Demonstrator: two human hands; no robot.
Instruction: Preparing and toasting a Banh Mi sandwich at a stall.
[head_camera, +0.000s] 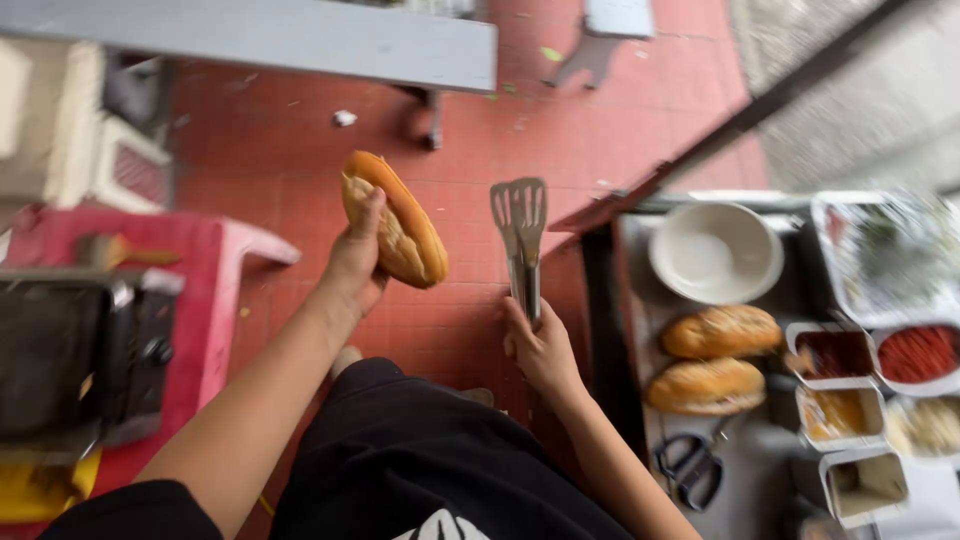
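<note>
Metal bench seen at right. Laid on it: white bowl at far end, two bread rolls side by side just below bowl, black-handled scissors nearer. Along right edge, small rectangular containers with red, brown and yellow fillings placed close together; foil tray with greens beyond them. Red tiled floor seen at left of bench; few small scraps scattered on it.

split golden bread roll held up at left, metal slotted tongs right of it, steel desk far right carrying white round bowl, two crusty baguette loaves before it, small metal filling tubs right of loaves, black-handled scissors nearest
</note>
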